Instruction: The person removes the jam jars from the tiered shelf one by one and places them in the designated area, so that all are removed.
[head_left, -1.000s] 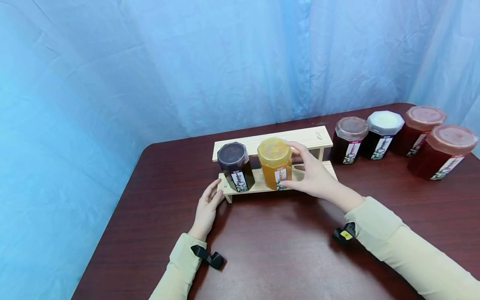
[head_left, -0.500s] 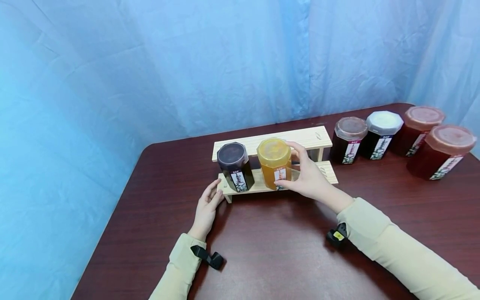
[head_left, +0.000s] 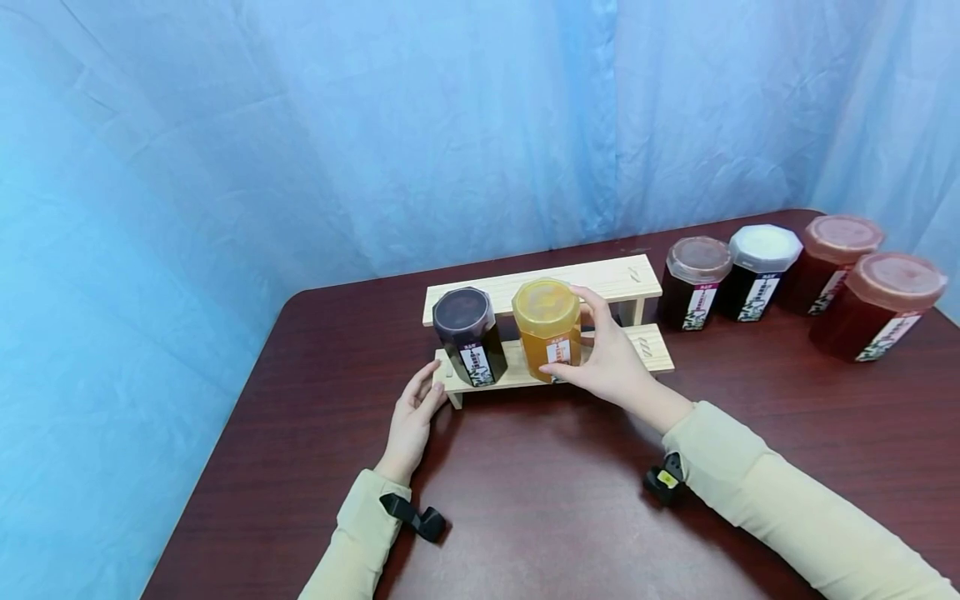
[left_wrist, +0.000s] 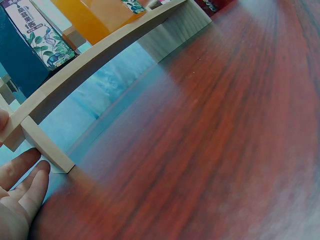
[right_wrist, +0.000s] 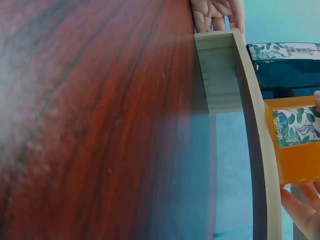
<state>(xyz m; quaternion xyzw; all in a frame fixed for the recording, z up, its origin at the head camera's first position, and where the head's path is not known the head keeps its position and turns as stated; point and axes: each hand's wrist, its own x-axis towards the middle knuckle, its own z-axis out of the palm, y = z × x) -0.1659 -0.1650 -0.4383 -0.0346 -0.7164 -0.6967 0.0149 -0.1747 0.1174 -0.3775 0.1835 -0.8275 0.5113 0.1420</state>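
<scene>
My right hand [head_left: 603, 360] grips a yellow octagonal jar [head_left: 542, 342], thumb at its front label and fingers round its right side. This jar stands upright on the lower step of a pale wooden two-step rack [head_left: 652, 346]. To its left, a dark purple jar [head_left: 472, 350] stands on the same step, a small gap between them. My left hand [head_left: 408, 421] rests against the rack's left end. In the left wrist view its loosely bent fingers [left_wrist: 30, 182] lie by the rack's end leg. The right wrist view shows the yellow jar [right_wrist: 297, 162] on the step's edge, partly cropped.
Several more jars stand on the dark red table [head_left: 525, 483] to the right: one with a clear lid [head_left: 697, 283], one with a white lid [head_left: 759, 271] and two reddish ones, the nearer jar [head_left: 877, 308] in front. A blue curtain [head_left: 450, 125] hangs behind the table.
My right forearm has swung slightly left, and the right thumb has slid left across the yellow jar's front. The jars and the rack keep their places; the left hand has not visibly moved.
</scene>
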